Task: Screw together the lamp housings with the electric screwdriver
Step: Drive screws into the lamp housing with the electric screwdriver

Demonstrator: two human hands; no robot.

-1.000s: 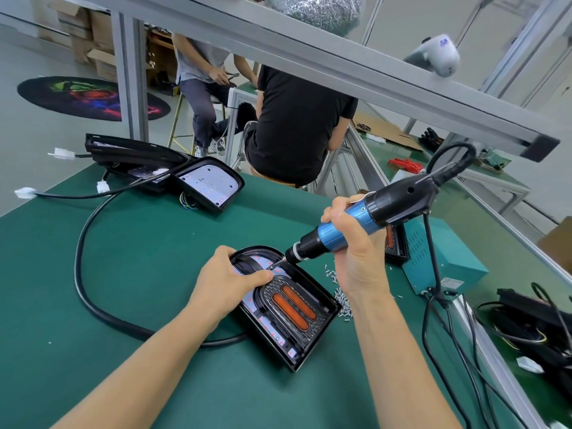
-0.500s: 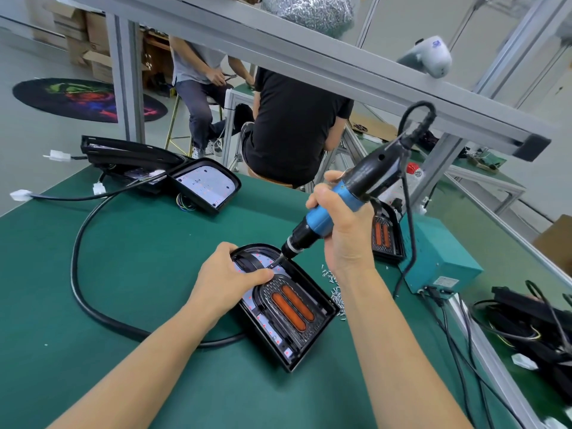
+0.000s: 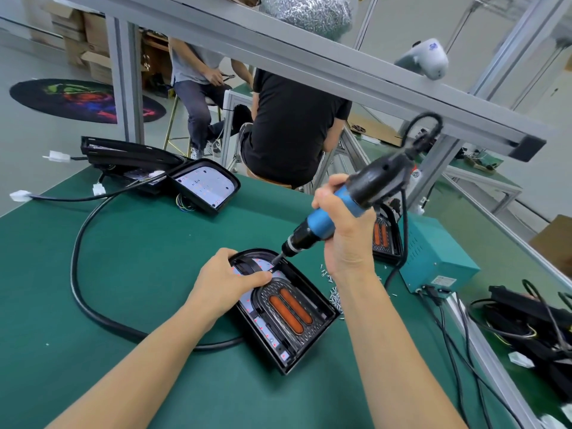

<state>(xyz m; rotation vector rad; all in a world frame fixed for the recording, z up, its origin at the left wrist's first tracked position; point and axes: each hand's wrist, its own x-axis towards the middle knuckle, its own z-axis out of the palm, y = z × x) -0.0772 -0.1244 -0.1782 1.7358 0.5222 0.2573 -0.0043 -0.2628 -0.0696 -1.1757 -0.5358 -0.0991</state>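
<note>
Near centre, left hand [image 3: 230, 280] presses the lamp housing [image 3: 286, 311]; right hand [image 3: 343, 239], fingers wrapped round the screwdriver [image 3: 340, 205], drives a far-end screw; more housings wait unscrewed.

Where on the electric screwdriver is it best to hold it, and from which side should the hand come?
Grip the screwdriver on its blue sleeve, just above the black chuck, as the right hand does now. Come from the right side: the tool leans up and to the right, its cord leaves the far end, and its tip sits in the housing beside the left hand.

Right hand [image 3: 346, 239] around electric screwdriver [image 3: 340, 205], left hand [image 3: 229, 283] on lamp housing [image 3: 309, 335].
</note>
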